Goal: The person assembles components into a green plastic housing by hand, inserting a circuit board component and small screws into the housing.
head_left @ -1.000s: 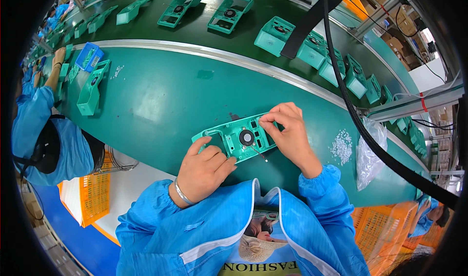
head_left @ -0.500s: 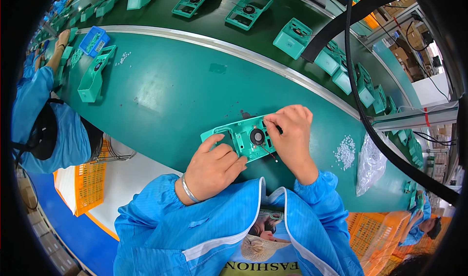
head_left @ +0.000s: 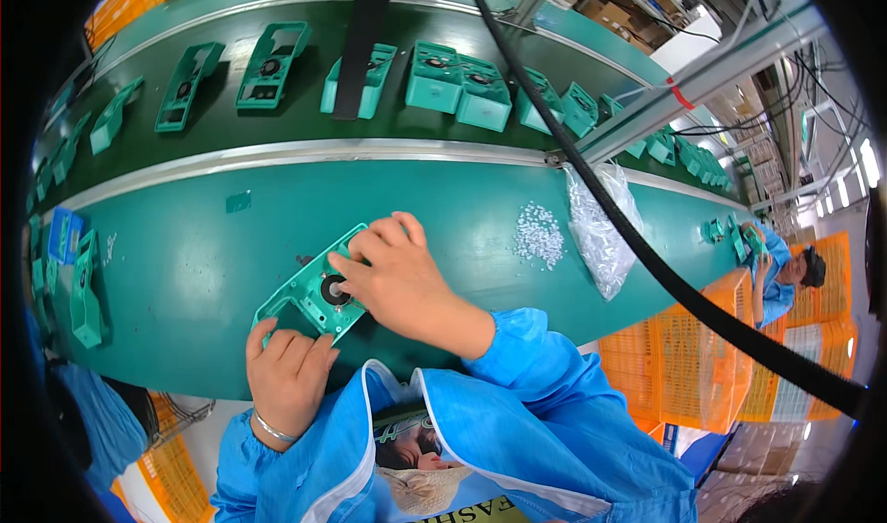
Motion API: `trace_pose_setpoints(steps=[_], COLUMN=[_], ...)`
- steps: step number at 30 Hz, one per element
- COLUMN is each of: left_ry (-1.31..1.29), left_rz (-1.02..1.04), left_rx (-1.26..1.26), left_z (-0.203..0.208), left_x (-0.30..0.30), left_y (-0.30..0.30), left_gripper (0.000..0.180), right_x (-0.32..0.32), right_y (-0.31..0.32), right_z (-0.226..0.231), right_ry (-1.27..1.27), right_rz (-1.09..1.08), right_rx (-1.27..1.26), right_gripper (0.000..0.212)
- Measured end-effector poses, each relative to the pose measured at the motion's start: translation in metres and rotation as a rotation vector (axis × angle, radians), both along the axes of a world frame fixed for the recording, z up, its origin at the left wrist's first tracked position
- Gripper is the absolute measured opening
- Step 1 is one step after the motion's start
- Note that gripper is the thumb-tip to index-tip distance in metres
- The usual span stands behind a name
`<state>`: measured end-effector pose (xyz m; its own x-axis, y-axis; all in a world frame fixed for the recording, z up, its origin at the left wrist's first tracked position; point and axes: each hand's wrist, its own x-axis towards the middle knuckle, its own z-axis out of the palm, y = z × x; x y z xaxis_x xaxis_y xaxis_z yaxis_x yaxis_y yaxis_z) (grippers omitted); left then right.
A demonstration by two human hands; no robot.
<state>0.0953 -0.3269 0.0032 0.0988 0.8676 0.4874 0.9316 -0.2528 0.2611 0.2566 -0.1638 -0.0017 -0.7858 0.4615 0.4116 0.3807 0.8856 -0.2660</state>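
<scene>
A green plastic housing (head_left: 303, 294) lies slanted on the table in front of me, with a small round black fan (head_left: 330, 289) set into it. My left hand (head_left: 290, 373), wearing a silver bangle, grips the housing's near left end with bent fingers. Over its right end is my right hand (head_left: 393, 278), fingers bent and closed beside the fan. Whether a small part sits between those fingertips is hidden. The right hand also covers part of the housing's right side.
Small white pieces (head_left: 539, 237) lie piled right of my hands, beside a clear plastic bag (head_left: 601, 232). Another green housing (head_left: 86, 292) and a blue bin (head_left: 65, 235) stand at far left. Similar housings line the dark conveyor (head_left: 305, 130). A black cable (head_left: 665, 273) hangs across the right. A co-worker (head_left: 783, 278) sits far right.
The view has swung right, bringing the co-worker and orange crates further in. The housing is tilted more steeply. My right hand has moved from its far right edge to over the fan.
</scene>
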Motion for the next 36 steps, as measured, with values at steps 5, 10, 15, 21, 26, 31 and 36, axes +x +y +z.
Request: trace_pose_setpoints(steps=[5,10,15,21,26,31,36], left_ry=[0.009,0.021,0.033,0.038,0.038,0.036,0.029], left_rz=[0.006,-0.008,-0.006,0.006,0.005,0.003,0.004], left_rx=[-0.016,-0.025,-0.045,-0.075,-0.078,-0.065,-0.069], left_z=[0.001,0.005,0.006,0.006,0.006,0.007,0.007], left_x=[0.001,0.002,0.002,0.002,0.001,0.001,0.002], left_y=[0.001,0.002,0.0,0.0,-0.001,0.0,-0.001], left_gripper=[0.023,0.023,0.024,0.016,0.017,0.018,0.019], right_x=[0.088,0.174,0.182,0.185,0.181,0.178,0.175], right_y=[0.072,0.124,0.127,0.124,0.119,0.118,0.115], right_z=[0.006,-0.012,-0.018,-0.018,-0.011,-0.011,-0.007], right_ry=[0.197,0.094,0.03,0.042,0.027,0.001,-0.049], right_rz=[-0.301,-0.531,-0.525,-0.537,-0.54,-0.513,-0.522], right_rx=[0.137,0.062,-0.068,-0.059,0.02,0.053,0.129], right_gripper=[0.012,0.008,0.008,0.007,0.006,0.007,0.008])
